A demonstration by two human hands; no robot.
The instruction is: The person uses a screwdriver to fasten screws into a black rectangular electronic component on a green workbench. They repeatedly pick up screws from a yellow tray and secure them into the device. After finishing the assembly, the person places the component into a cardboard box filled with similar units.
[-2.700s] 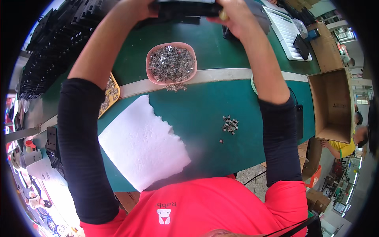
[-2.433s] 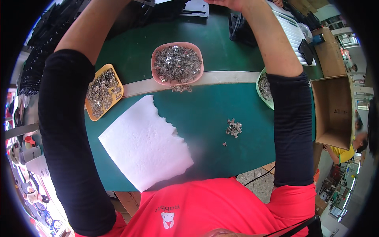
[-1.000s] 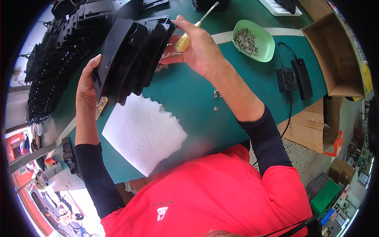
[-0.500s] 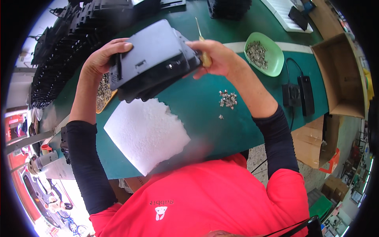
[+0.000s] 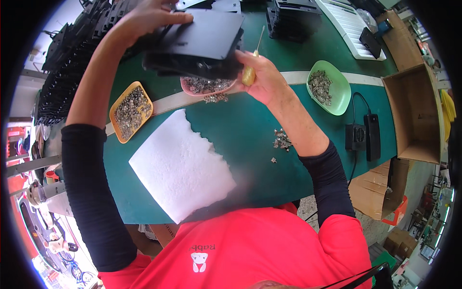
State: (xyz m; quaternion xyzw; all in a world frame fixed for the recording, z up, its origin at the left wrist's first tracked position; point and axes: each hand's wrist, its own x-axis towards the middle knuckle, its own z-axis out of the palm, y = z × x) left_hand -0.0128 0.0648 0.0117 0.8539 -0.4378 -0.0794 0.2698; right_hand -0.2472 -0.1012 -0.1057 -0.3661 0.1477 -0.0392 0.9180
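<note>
A stack of black plastic panels (image 5: 202,36) is held up above the far part of the green table. My left hand (image 5: 151,19) grips its left side, thumb on the top panel and the other fingers partly hidden. At the stack's right edge is my right hand (image 5: 264,79), closed round a yellow-handled screwdriver (image 5: 249,75) whose thin shaft points up and away. Its fingers also touch the panels. Below the stack sits a pink tray (image 5: 207,91) of small metal parts, partly covered. A white foam sheet (image 5: 180,166) with one torn edge lies nearer me.
An orange tray (image 5: 131,111) and a green bowl (image 5: 340,91) hold small metal parts. Loose parts (image 5: 282,139) lie right of centre. More black panels (image 5: 293,19) are stacked at the back and far left. A power adapter (image 5: 356,137) and cardboard box (image 5: 418,115) stand right.
Both hands have carried the stack of panels up and away from me, tilting it flatter. The orange and pink trays show more now. The screwdriver stays in the right hand.
</note>
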